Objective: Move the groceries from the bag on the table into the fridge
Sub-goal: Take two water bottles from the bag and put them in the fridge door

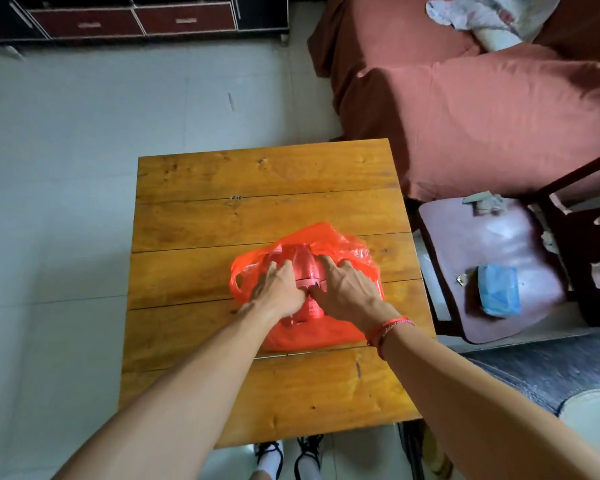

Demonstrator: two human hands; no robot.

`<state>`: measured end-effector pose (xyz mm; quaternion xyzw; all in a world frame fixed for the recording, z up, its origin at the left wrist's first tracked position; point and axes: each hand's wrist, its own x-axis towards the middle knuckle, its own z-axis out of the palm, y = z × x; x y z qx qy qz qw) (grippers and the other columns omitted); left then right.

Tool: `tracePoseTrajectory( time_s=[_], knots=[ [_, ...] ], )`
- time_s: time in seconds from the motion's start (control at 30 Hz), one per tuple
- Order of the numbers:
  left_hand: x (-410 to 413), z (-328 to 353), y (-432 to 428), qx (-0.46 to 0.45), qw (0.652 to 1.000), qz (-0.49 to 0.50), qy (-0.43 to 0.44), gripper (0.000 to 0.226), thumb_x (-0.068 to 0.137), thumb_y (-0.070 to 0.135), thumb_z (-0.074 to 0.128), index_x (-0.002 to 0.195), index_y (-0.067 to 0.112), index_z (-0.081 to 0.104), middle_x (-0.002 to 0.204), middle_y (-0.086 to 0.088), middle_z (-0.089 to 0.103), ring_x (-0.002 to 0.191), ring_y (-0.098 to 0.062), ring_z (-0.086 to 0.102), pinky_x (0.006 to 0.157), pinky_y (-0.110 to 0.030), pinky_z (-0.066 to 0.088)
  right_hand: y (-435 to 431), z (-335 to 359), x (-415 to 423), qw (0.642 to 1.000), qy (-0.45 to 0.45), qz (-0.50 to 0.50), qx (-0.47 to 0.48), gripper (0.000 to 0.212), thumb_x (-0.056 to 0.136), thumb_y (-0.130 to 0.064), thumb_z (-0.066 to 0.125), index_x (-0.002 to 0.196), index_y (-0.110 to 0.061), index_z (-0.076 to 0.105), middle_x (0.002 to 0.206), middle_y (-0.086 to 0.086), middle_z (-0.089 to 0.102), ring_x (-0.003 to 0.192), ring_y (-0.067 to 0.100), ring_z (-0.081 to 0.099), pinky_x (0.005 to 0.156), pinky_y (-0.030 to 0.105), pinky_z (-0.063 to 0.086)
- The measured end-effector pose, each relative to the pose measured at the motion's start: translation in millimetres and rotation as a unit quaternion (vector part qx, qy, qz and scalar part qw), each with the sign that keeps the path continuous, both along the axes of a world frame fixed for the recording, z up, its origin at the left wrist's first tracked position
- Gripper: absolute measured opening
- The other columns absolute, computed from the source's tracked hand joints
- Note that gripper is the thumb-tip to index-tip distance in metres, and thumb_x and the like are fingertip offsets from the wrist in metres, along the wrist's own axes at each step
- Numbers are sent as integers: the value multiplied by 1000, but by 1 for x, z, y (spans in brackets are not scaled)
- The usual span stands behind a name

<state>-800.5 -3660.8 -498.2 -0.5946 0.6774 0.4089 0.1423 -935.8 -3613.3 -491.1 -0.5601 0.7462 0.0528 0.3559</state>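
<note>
An orange-red plastic bag (326, 332) lies on the wooden table (267, 188), toward its right middle. Through the thin plastic shows a bottle-shaped item (305, 268) lying lengthwise. My left hand (279, 289) rests on the bag left of that bottle, fingers spread over the plastic. My right hand (347, 287) presses on the bag to the bottle's right, fingers spread, a red string bracelet on its wrist. Both hands touch the bag; neither clearly grips anything. The fridge is out of sight.
A dark chair (492, 265) stands right of the table with a blue packet (499, 289) on its seat. A sofa with a red-brown cover (465, 98) fills the upper right. A dark cabinet with red drawers (136, 19) lines the far wall. Tiled floor lies to the left.
</note>
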Motion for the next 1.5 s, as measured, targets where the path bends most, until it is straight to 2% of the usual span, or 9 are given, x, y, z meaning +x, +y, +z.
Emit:
tracePoseTrajectory(
  time_s=[0.27, 0.4, 0.5, 0.6, 0.73, 0.87, 1.03, 1.37, 1.5],
  knots=[
    [-5, -41, -20, 21, 999, 44, -21, 66, 91, 28, 61, 148, 13, 31, 154, -16, 27, 139, -38, 35, 108, -46, 36, -27, -39, -2, 999, -37, 3, 20, 41, 92, -31, 56, 129, -12, 58, 112, 20, 70, 103, 42, 66, 76, 38, 49],
    [-7, -49, -23, 20, 998, 58, -22, 69, 92, 16, 57, 152, 11, 24, 163, -14, 9, 145, -37, 26, 112, -48, 31, -29, -52, 5, 994, -53, 36, 85, 53, 94, -16, 47, 145, -7, 41, 110, 21, 69, 99, 37, 68, 69, 32, 44],
    [-5, -53, -27, 12, 998, 59, -33, 66, 89, 12, 57, 149, 10, 30, 157, -15, 22, 139, -38, 35, 107, -46, 36, -34, -56, 7, 994, -28, 41, 94, 65, 97, -16, 46, 156, -3, 22, 115, 19, 68, 101, 33, 67, 69, 32, 42],
    [-3, -58, -31, 1, 997, 65, -43, 53, 86, 11, 60, 136, 7, 44, 137, -16, 44, 125, -39, 49, 100, -44, 43, -41, -60, 7, 998, -21, 13, 54, 40, 94, -17, 50, 133, -5, 52, 110, 16, 69, 94, 32, 66, 67, 30, 39],
    [-1, -72, -35, -19, 997, 70, -36, 47, 83, 17, 66, 127, 6, 52, 124, -17, 58, 113, -38, 59, 96, -45, 50, -55, -66, 11, 996, -47, -58, 41, 25, 94, -23, 51, 111, -9, 63, 116, 18, 69, 109, 37, 65, 76, 32, 44],
    [1, -88, -37, -25, 996, 87, -27, 68, 78, 33, 79, 133, 9, 48, 129, -17, 59, 118, -37, 58, 97, -45, 49, -73, -70, 15, 994, -43, -87, 47, 51, 100, -50, 43, 111, -7, 68, 120, 19, 69, 113, 38, 64, 90, 38, 50],
    [7, -101, -41, -8, 996, 84, -3, 87, 53, 54, 90, 126, 16, 60, 119, -8, 67, 110, -31, 65, 90, -41, 53, -87, -82, 14, 994, -15, -79, 67, 54, 89, -58, 65, 123, -16, 68, 130, 10, 66, 120, 32, 61, 87, 33, 47],
    [11, -89, -50, 1, 997, 69, -32, 45, 66, 34, 90, 102, 13, 71, 103, -8, 72, 88, -28, 67, 68, -32, 50, -73, -88, 8, 989, -45, -128, 58, 43, 81, -41, 74, 111, -13, 64, 123, 10, 66, 113, 31, 64, 86, 33, 49],
    [8, -84, -54, -3, 998, 48, -37, 26, 76, 15, 79, 98, 6, 68, 101, -11, 69, 88, -30, 68, 64, -32, 51, -64, -76, 1, 980, -69, -175, 63, 36, 83, -34, 76, 71, -20, 45, 84, -3, 54, 82, 23, 53, 64, 26, 39]
  ],
)
